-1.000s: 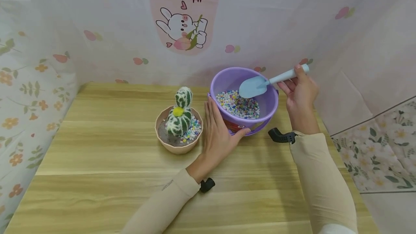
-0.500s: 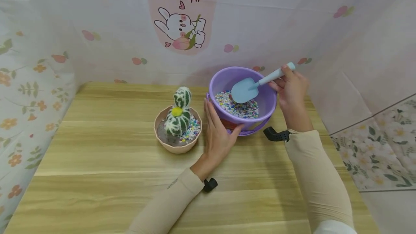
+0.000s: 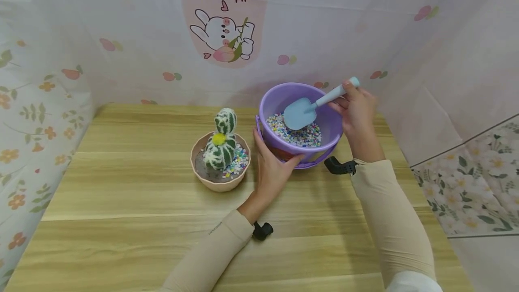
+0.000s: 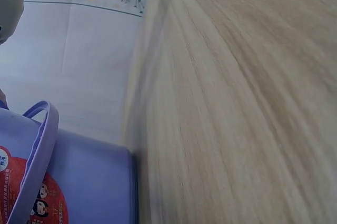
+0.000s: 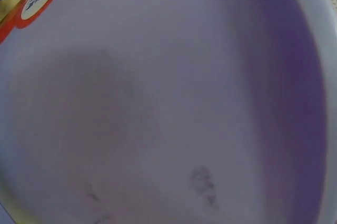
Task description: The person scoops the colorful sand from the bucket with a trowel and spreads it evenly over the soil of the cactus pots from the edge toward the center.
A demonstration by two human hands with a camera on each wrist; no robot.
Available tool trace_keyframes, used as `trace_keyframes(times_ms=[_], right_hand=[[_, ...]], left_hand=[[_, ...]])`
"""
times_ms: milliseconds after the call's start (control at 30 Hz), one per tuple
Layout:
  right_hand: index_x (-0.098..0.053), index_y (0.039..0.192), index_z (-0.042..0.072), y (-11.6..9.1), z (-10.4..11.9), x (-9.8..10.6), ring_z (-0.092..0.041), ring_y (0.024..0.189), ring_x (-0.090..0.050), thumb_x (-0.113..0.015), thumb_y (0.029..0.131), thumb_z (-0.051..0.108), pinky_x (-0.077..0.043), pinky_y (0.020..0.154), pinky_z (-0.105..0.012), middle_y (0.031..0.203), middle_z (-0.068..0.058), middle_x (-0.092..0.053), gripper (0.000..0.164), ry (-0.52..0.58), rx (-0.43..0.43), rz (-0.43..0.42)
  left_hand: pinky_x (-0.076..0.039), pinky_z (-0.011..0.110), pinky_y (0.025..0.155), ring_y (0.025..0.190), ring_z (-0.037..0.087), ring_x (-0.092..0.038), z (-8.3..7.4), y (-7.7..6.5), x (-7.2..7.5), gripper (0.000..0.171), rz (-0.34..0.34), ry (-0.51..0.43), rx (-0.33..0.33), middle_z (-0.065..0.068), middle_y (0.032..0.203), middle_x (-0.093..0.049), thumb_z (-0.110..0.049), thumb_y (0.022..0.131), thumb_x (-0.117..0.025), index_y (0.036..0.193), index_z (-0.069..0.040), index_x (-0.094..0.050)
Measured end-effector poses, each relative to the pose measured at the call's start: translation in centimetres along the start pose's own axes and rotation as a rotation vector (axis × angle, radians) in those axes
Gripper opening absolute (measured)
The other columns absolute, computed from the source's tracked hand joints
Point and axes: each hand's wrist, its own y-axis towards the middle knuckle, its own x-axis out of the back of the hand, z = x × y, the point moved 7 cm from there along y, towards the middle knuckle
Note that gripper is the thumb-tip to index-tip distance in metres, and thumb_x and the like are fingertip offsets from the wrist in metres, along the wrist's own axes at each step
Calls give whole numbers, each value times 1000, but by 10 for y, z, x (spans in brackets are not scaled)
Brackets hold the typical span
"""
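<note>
My right hand (image 3: pixel 358 111) holds a light blue hand trowel (image 3: pixel 301 112) by its handle, with the blade slanting down inside a purple bucket (image 3: pixel 279 96). Behind the blade lie small multicoloured pebbles (image 3: pixel 279 125) at the bottom of the bucket, partly hidden by it. My left hand (image 3: pixel 270 170) rests against the bucket's left front side, fingers extended along the wall and thumb stretched across the front. In the left wrist view the bucket's handle (image 4: pixel 45 145) hangs down over a red label (image 4: pixel 50 203). The purple bucket wall (image 5: pixel 158 103) fills most of the right wrist view.
Left of my left hand stands a pinkish pot (image 3: pixel 220 187) with a fuzzy green cactus (image 3: pixel 220 153), a yellow flower and some pebbles on its right side. The wooden table (image 3: pixel 134 193) meets a printed cloth (image 3: pixel 142 48) behind the bucket.
My right hand has moved left with the trowel, its blade going lower and farther left inside the bucket. My left hand stays against the bucket, shifted slightly. The pot stands where it was.
</note>
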Motion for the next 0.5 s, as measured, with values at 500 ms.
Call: trace_keyframes(times_ms=[500], right_hand=[[-64,101,-1,4,-12,-17,-22,79,-73,-64,94,18,-59,64,-30,89,-10,-74,21,-146,16,171]], left_hand=[[-24,39,117,147,16,-18,1,-2,0,135,19,8,28,1,163,-6,-55,66,-84,156,-23,11]])
